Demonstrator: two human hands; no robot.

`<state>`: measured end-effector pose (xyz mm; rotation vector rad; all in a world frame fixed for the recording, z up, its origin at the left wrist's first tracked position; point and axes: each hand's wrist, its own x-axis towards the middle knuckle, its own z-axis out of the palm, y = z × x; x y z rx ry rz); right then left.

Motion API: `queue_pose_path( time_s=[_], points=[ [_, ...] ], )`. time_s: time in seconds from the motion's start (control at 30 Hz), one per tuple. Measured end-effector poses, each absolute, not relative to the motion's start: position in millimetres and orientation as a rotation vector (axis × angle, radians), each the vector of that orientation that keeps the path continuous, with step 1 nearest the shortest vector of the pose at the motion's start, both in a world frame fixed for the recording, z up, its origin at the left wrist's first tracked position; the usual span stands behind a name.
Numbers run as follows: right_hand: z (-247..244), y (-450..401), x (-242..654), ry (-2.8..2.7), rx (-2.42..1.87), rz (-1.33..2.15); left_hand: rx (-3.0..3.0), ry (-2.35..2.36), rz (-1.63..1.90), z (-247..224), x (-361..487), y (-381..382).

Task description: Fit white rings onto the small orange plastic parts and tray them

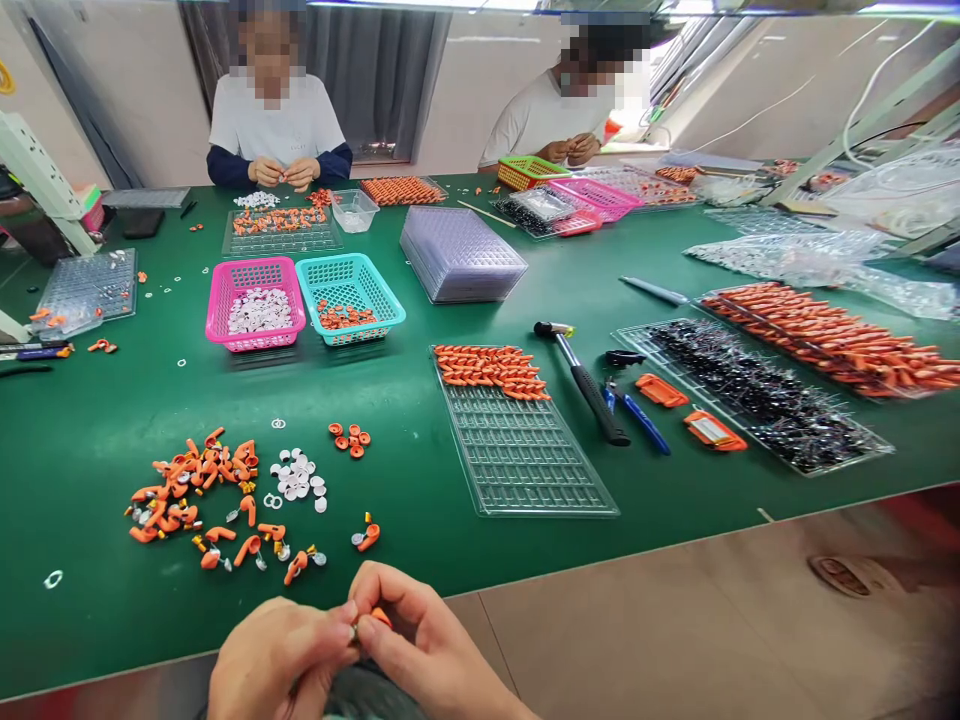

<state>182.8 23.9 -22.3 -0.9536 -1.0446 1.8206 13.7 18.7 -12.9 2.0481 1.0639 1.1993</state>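
Observation:
At the table's near edge, my left hand (281, 655) and my right hand (412, 635) meet with their fingertips pinched together. Between them is a small orange earbud shell (382, 617), mostly covered by my fingers. A small silvery part seems to show at the left fingertips, too small to name. Just beyond my hands lies a single orange earbud piece (367, 537) with a round silver disc. A loose heap of orange earbud shells (214, 465) spreads to the left. Beside it are white round discs (298, 474) and several orange caps (349, 440).
A clear tray (532, 460) holds orange shells in its far rows. Right of it lie a hammer (585, 385), blue-handled pliers (637, 415) and a tray of black wired parts (750, 390). Pink (255, 340) and teal (351, 333) baskets stand mid-table. Two people sit opposite.

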Motion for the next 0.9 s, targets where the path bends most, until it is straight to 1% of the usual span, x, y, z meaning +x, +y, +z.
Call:
queue_pose_path(
  time_s=[0.17,0.3,0.4,0.5,0.67,0.9],
  points=[
    [-32,17,174,-0.913,-0.983,1.801,1.886,1.110,1.229,-16,15,15],
    [-34,17,172,-0.796,-0.953,1.844,1.675,1.243,1.233,-19,16,13],
    [-27,21,179,-0.843,-0.958,1.902,1.530,1.303,1.236,-19,17,13],
    [-19,26,185,-0.909,-0.984,1.878,1.435,1.345,1.211,-19,16,13],
    [-18,27,184,-0.821,-0.929,1.835,1.432,1.351,1.196,-22,14,13],
    [-27,26,178,-0.614,-0.812,1.902,1.534,1.300,1.282,-23,18,15]
  ],
)
